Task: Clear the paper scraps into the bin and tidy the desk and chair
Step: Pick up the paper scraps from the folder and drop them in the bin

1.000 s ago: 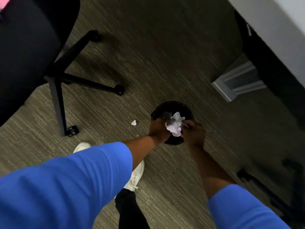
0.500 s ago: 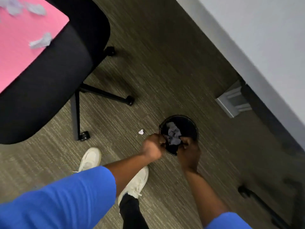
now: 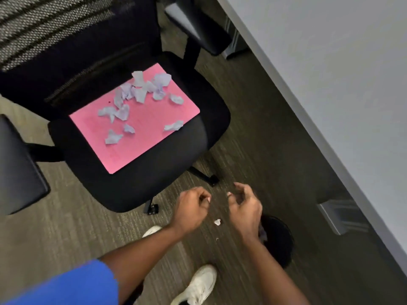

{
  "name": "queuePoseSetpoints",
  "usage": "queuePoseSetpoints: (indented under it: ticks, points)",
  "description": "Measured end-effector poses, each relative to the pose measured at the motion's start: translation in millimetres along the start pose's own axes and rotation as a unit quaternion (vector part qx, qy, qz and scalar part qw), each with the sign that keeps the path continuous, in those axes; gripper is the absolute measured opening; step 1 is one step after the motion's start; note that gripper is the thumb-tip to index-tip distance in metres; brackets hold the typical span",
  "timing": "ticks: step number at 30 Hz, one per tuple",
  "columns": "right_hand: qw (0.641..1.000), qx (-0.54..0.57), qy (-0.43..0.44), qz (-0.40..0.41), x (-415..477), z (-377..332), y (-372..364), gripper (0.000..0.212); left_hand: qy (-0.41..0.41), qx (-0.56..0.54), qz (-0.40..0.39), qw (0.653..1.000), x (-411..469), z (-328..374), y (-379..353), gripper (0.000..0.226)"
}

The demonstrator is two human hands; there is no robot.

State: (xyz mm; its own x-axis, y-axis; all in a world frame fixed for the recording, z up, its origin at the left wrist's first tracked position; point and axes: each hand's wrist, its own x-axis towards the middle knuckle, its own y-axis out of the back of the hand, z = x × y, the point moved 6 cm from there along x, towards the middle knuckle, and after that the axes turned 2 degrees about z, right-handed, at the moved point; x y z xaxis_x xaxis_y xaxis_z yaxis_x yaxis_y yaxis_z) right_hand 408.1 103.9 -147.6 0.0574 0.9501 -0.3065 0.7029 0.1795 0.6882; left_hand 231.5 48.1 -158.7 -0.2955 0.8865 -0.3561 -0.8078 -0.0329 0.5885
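Observation:
A black office chair (image 3: 167,164) stands at the left with a pink sheet (image 3: 141,137) on its seat. Several pale crumpled paper scraps (image 3: 141,91) lie on the sheet. The black round bin (image 3: 280,236) sits on the carpet at the lower right, partly hidden by my right forearm, with scraps inside. My left hand (image 3: 192,209) hovers near the chair's front edge, fingers curled shut with nothing visible in them. My right hand (image 3: 244,203) is beside it above the bin's left side, fingers loosely apart and empty. One small white scrap (image 3: 217,222) lies on the carpet between my hands.
The grey desk (image 3: 330,73) runs diagonally along the right side, with its metal leg foot (image 3: 339,216) beside the bin. The chair's armrests (image 3: 15,170) stick out left and at the top. My white shoes (image 3: 198,285) stand on the carpet below my hands.
Both hands have let go of the scraps into the bin and lifted away from it toward the chair. The view has swung up so the chair seat with the pink sheet shows.

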Motion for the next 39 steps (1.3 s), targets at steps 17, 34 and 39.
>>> queuePoseSetpoints:
  ticks: [17,34,39]
  points:
    - [0.963,-0.133,0.198,-0.128,96,-236,-122,0.104,0.186,0.164,0.192,0.95,112,-83,245,0.152]
    - [0.896,-0.347,0.24,-0.139,166,-341,-199,0.128,0.07,0.186,0.163,0.966,157,-99,266,0.075]
    - [0.861,-0.386,0.299,-0.145,166,-350,-218,0.089,0.019,0.196,0.179,0.964,158,-102,264,0.032]
